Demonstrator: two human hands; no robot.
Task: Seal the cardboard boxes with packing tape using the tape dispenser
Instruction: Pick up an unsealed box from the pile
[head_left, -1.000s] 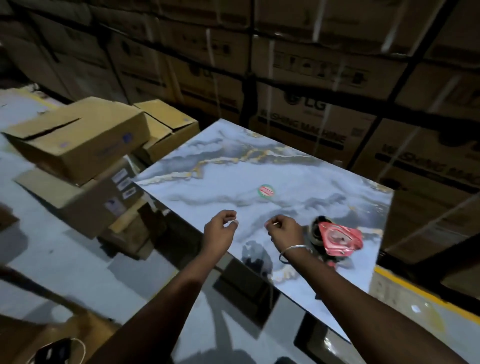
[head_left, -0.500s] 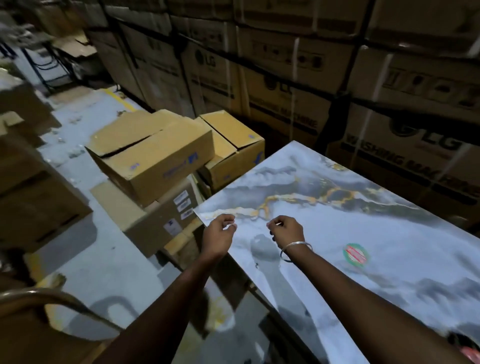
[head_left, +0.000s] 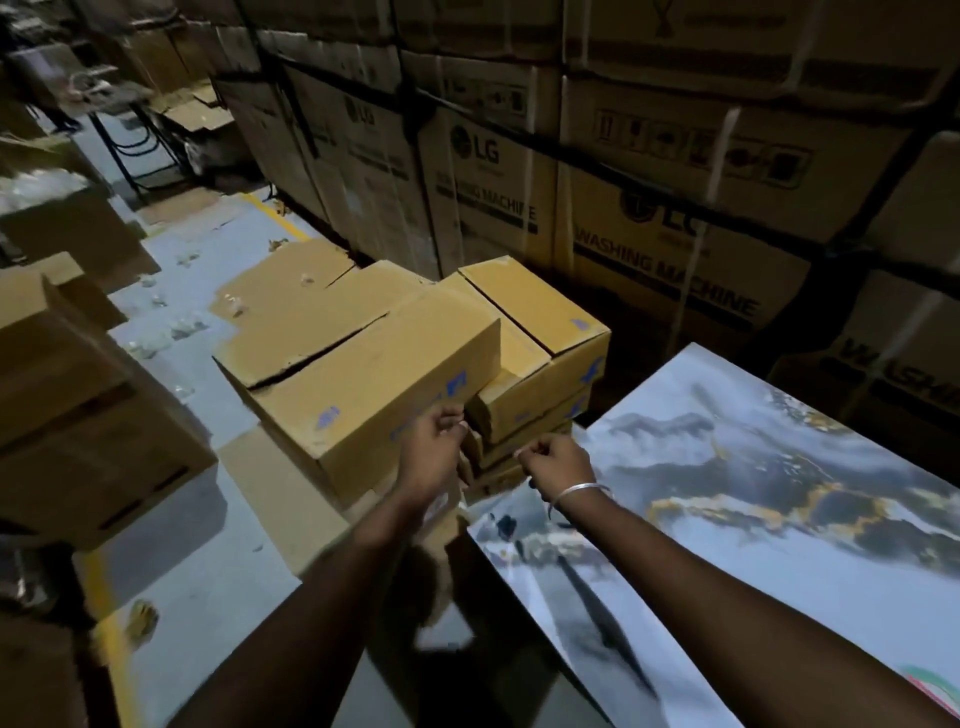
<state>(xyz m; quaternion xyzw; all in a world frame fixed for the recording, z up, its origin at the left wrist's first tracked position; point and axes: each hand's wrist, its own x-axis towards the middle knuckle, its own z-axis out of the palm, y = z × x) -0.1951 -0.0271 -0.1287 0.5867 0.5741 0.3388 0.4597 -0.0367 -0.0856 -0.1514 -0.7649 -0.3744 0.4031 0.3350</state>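
Cardboard boxes (head_left: 363, 374) sit stacked on the floor just past the near left corner of my desk (head_left: 779, 519), a marbled grey-and-gold top that fills the lower right of my view. The top box lies tilted on the pile, its flaps meeting along a dark seam that stands open, with no tape across it. A second box (head_left: 540, 332) sits just beside it on the right, flaps closed, and flatter boxes lie under both.

My left hand (head_left: 434, 447) is out in front of the top box's near side, fingers curled in with the thumb against them; I cannot tell whether the fingertips touch the cardboard, and I see nothing held in them. My right hand (head_left: 558, 462) hangs over the desk's corner, fingers curled into a loose fist holding nothing I can make out. A thin metal bangle (head_left: 582, 491) rings that wrist.

More brown boxes (head_left: 78, 405) stand on the floor at the left. Behind everything runs a wall of big strapped cartons (head_left: 665, 244) printed with a washing-machine label. A yellow line (head_left: 111, 639) is painted on the grey floor near my left arm. A round red-and-green sticker (head_left: 935, 691) shows at the desk's lower right edge.
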